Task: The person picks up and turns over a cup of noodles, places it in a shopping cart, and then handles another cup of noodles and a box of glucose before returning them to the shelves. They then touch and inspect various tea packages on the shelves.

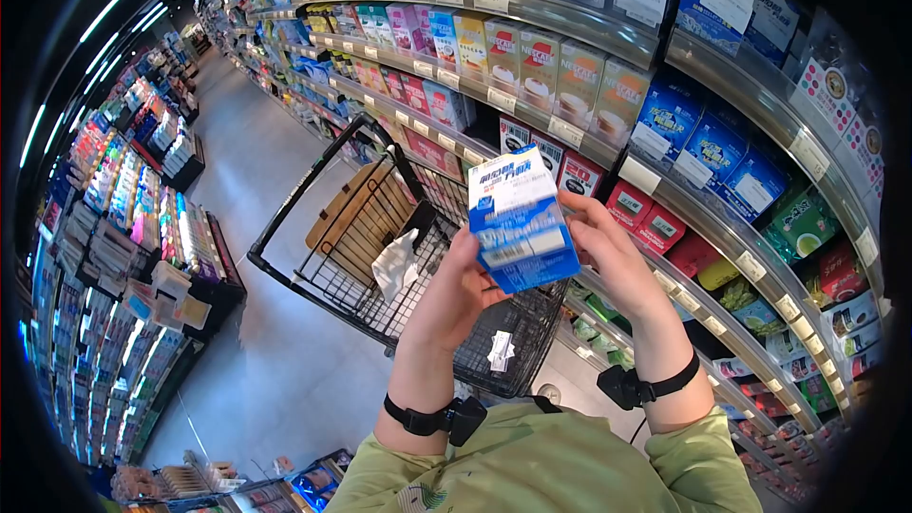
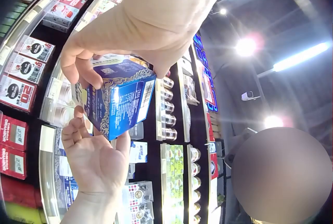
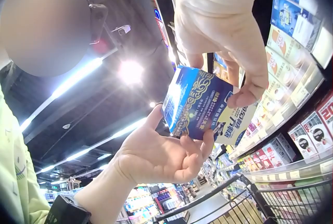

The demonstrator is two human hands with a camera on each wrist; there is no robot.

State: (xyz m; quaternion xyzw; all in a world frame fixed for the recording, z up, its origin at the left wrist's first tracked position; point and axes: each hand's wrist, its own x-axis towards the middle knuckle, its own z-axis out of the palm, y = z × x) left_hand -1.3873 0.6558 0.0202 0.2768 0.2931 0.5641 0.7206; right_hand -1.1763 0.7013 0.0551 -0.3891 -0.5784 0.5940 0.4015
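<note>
Both hands hold a blue-and-white carton (image 1: 521, 218) with printed Chinese lettering, tilted in front of the chest above a shopping cart. My left hand (image 1: 448, 287) grips its left side, thumb near the front edge and fingers underneath. On the opposite side, my right hand (image 1: 608, 252) holds the carton between thumb and fingers. Gold patterned trim and a barcode show on the carton (image 2: 122, 101) in the left wrist view. The right wrist view shows fingers of both hands round the carton (image 3: 200, 104).
The black wire cart (image 1: 380, 256) contains a brown board (image 1: 350, 214) and a crumpled white item (image 1: 394, 266). Shelves of boxed drinks (image 1: 541, 66) curve along the right, with blue cartons (image 1: 712, 147) and red boxes (image 1: 629, 204) close by. An aisle floor (image 1: 228, 342) runs at left beside display racks (image 1: 142, 199).
</note>
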